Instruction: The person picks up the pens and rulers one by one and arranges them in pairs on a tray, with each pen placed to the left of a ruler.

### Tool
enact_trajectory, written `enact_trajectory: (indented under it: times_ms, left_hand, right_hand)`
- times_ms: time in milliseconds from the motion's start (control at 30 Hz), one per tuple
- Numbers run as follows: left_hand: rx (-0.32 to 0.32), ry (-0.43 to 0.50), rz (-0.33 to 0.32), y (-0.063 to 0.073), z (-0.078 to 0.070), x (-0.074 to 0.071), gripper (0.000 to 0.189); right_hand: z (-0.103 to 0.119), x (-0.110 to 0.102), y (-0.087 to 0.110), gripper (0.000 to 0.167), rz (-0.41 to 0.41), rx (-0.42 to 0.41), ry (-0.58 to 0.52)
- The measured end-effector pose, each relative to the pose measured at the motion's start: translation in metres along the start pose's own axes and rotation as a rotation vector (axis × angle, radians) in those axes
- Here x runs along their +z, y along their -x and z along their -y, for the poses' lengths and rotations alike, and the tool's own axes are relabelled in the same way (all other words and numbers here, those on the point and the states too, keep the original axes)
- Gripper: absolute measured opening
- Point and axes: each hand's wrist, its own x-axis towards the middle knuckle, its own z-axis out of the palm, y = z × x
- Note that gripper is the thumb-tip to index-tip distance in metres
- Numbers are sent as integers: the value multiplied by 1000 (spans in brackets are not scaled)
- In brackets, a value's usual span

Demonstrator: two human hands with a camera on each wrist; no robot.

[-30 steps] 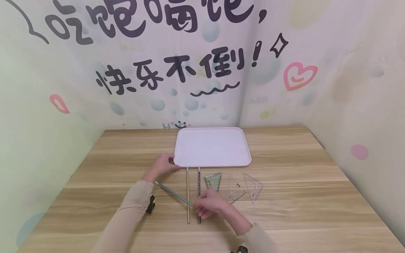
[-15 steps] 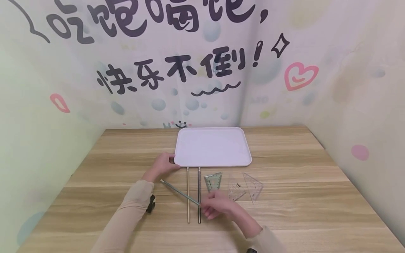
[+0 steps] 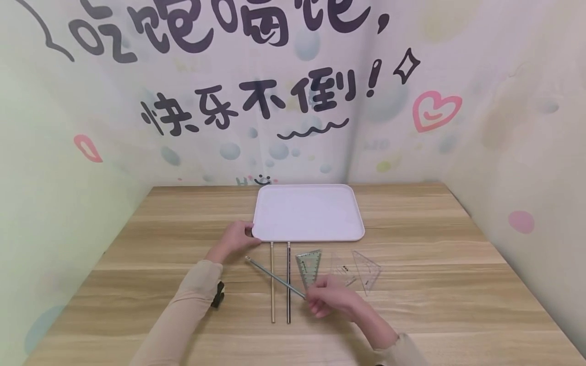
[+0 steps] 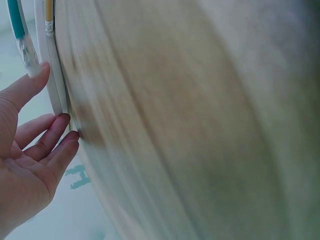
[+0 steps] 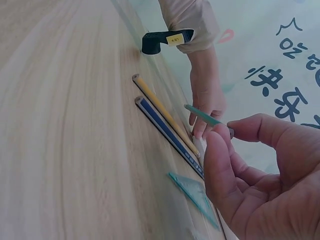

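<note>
Tray (image 3: 309,213) wht, plain. In front of it: teal pencil (image 3: 280,281), yellow pencil (image 3: 273,297), navy pencil (image 3: 289,269), green-tint set square (image 3: 309,267), clear set squares (image 3: 368,274) w/ blk marks, beige sleeves (image 3: 183,310). Table (image 3: 435,305) under it lt-brn w/ wood grain. Backdrop (image 3: 389,157) behind it off-wht w/ pale-blue dots (image 3: 230,151), blk lettering (image 3: 263,99), pink heart (image 3: 432,116).

Tray (image 3: 308,213) behind two lying pencils (image 3: 273,302)

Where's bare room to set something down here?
Bare: the white tray inside its rim, the wooden table right of the clear set squares, and the table left of the left hand. Crowded: the tray's near side, where the yellow pencil, dark pencil, green set square and right hand holding the teal pencil cluster.
</note>
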Motion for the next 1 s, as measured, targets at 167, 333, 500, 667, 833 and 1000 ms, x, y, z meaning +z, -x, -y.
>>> enact_trajectory:
  times_ms: [167, 333, 500, 667, 833, 1000]
  left_hand:
    - [2, 0, -1, 0, 1, -1, 15]
    - [1, 0, 3, 1, 1, -2, 15]
    - [15, -13, 0, 1, 3, -2, 15]
    - [26, 3, 5, 1, 3, -2, 14]
    - [13, 0, 11, 0, 3, -2, 15]
    - [-5, 5, 17, -2, 3, -1, 15]
  right_hand:
    - [-2, -8, 4, 21, -11, 2, -20]
    - [0, -16, 5, 22, -17, 1, -41]
    - [7, -23, 3, 22, -18, -7, -52]
    - [13, -29, -3, 19, -39, -17, -72]
    - [16, -30, -17, 21, -72, -19, -144]
    - [22, -20, -33, 29, -139, -21, -227]
